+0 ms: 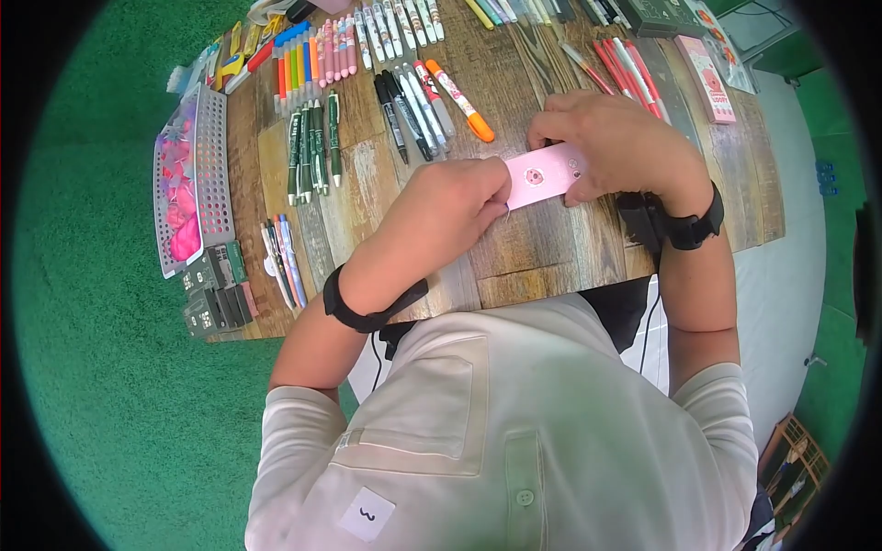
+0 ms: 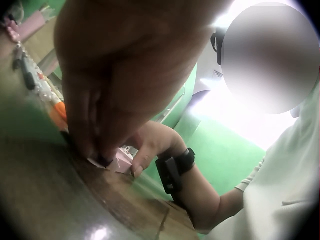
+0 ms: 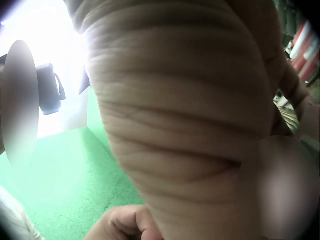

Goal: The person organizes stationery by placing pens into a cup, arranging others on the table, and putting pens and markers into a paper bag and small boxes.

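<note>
A slim pink box (image 1: 529,191) with a small cartoon face lies level between both hands, low over the wooden table. My left hand (image 1: 446,204) pinches its left end between thumb and curled fingers. At the other end, my right hand (image 1: 620,142) grips the box, thumb on the near edge and fingers over the far side. From the left wrist, the pink box (image 2: 121,162) shows only partly behind the left fingers. The right wrist view is mostly filled by the right hand (image 3: 185,110), which hides the box.
An orange marker (image 1: 459,101) and several black and white pens lie beyond the hands. Red pens (image 1: 629,73) and another pink box (image 1: 706,78) are at the right. Green pens (image 1: 313,147) and a white basket (image 1: 213,156) stand left. The table's near edge borders the person's shirt.
</note>
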{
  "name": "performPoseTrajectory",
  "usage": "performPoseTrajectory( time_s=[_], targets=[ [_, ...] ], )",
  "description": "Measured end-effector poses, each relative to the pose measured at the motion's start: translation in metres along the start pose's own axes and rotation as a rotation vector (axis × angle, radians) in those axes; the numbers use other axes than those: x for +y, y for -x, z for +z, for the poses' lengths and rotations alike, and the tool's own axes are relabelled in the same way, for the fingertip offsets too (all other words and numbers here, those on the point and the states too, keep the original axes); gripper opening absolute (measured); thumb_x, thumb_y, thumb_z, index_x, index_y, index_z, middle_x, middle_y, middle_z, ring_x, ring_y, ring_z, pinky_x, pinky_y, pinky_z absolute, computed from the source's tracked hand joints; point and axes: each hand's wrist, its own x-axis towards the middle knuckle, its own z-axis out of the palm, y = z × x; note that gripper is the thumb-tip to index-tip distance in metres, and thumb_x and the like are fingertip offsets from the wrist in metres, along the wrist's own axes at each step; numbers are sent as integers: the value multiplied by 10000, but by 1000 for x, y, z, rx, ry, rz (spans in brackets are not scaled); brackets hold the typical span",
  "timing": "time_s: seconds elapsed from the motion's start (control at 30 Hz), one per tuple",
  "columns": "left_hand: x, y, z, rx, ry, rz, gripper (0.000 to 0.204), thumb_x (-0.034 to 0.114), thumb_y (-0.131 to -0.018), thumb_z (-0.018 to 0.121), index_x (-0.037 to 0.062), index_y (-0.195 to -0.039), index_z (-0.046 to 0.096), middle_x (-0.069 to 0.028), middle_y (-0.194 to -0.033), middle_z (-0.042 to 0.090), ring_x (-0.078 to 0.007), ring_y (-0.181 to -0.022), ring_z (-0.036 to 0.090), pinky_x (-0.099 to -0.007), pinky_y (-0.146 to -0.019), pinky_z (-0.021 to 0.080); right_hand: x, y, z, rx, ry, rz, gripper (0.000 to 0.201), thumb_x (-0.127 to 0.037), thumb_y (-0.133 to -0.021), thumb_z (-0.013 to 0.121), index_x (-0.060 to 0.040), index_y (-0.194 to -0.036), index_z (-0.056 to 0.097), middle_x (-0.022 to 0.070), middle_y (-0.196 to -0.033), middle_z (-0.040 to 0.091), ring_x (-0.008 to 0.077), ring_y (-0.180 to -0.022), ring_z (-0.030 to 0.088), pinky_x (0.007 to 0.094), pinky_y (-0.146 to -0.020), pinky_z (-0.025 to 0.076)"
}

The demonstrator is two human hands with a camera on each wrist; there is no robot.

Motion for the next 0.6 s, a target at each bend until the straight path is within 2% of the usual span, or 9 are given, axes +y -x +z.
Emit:
performPoseTrajectory(
  time_s=[0.07,0.17,0.23,0.27,0.33,0.4,0.5,0.57,0.6],
  targets=[
    [0,-3,-4,-3,-5,8,183,29,-809,769,59,-939,645,-105,-794,661,-302,-747,678,-383,-685,534,0,0,0,21,-1,-26,497,-169,-610,885,-116,-1055,670,86,-991,662,340,-1011,655,460,-833,513],
    [-8,-12,-23,72,14,-28,157,30,-822,756,52,-953,671,-115,-809,663,-304,-748,673,-393,-678,529,-1,1,-2,3,2,28,508,-171,-613,892,-120,-1065,668,81,-1007,663,337,-1024,656,456,-841,514],
    [-20,-24,-37,235,-154,126,145,22,-838,728,50,-977,697,-121,-846,672,-304,-757,666,-389,-680,530,2,1,0,24,11,41,553,-142,-569,895,-128,-1074,672,61,-1036,656,320,-1036,641,422,-872,515],
    [-26,-29,-43,237,-156,124,145,22,-838,728,50,-977,697,-121,-846,672,-304,-757,666,-389,-680,530,2,2,-1,24,11,37,553,-142,-569,895,-128,-1074,672,61,-1036,656,320,-1036,641,422,-872,515],
    [-38,-41,-53,250,-407,106,145,18,-849,708,51,-990,706,-122,-891,683,-300,-773,668,-386,-697,538,3,3,-3,24,10,79,553,-149,-569,891,-123,-1073,665,64,-1035,656,325,-1038,638,424,-876,517],
    [-39,-49,-52,242,-382,91,174,5,-832,697,58,-997,712,-116,-905,676,-302,-772,667,-387,-714,544,10,2,-1,39,-1,65,556,-149,-566,890,-119,-1074,664,66,-1036,656,328,-1036,637,424,-874,518],
    [-33,-55,-43,152,-326,202,215,-13,-801,682,67,-998,719,-107,-938,669,-308,-808,672,-409,-731,553,11,3,-2,48,-17,61,560,-148,-565,889,-111,-1075,663,71,-1036,657,333,-1030,637,424,-870,519],
    [-39,-56,-30,25,-442,262,218,-21,-781,665,71,-972,716,-97,-955,652,-315,-860,671,-424,-742,559,11,3,-1,41,-23,65,559,-147,-565,889,-107,-1075,662,73,-1035,657,335,-1027,637,425,-868,520],
    [-39,-57,-27,24,-443,261,218,-21,-781,665,71,-972,716,-97,-955,652,-315,-860,671,-424,-742,559,11,3,-1,39,-20,64,560,-147,-567,889,-105,-1077,663,76,-1034,658,338,-1024,637,424,-867,519]
  ],
)
